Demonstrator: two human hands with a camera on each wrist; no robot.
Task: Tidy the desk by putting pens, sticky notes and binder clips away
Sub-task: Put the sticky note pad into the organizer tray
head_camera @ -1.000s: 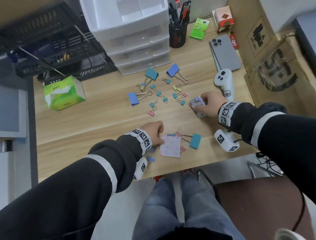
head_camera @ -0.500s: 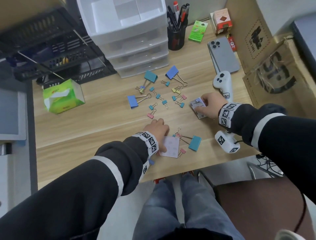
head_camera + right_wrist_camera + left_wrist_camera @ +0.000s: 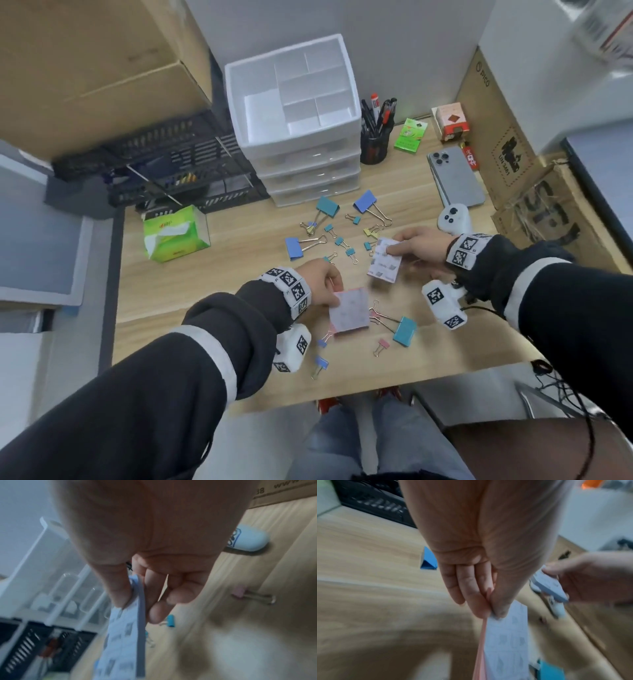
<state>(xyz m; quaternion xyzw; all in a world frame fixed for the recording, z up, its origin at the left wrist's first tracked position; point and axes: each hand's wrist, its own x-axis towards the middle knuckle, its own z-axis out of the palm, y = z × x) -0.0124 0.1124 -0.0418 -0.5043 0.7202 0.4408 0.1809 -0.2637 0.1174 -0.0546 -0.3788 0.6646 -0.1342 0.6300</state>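
Presently I am holding one sticky-note pad in each hand, both lifted clear of the wooden desk (image 3: 212, 274). My left hand (image 3: 320, 282) is pinching the pink pad (image 3: 349, 313) by its near-left corner, thumb on top and fingers beneath; the left wrist view confirms the pinch. My right hand (image 3: 419, 245) is pinching the lavender pad (image 3: 385, 262) the same way, thumb against its face and fingers curling behind.

Closest to the desk's front edge, small binder clips (image 3: 320, 365) are lying loose, with a large teal binder clip (image 3: 404, 330) just right of the pink pad. Beyond my hands, the main scatter of binder clips (image 3: 339, 240) is still sitting out, large blue and teal ones among small ones.

Further back, the white drawer unit (image 3: 308, 164) is standing with its divided top tray showing nothing inside, its drawers closed. The black pen cup (image 3: 374, 147) beside it is already holding the pens.

Assessment: pens appear done; pads are in hand but not stowed; no clip is put away. Roughly a third complete, I judge.

Clearance: the path to the drawer unit passes over the clip scatter, so I should be carrying high. A white controller (image 3: 454, 219) and a phone (image 3: 457, 178) are crowding the right; a tissue pack (image 3: 174, 233) is sitting well apart on the left.
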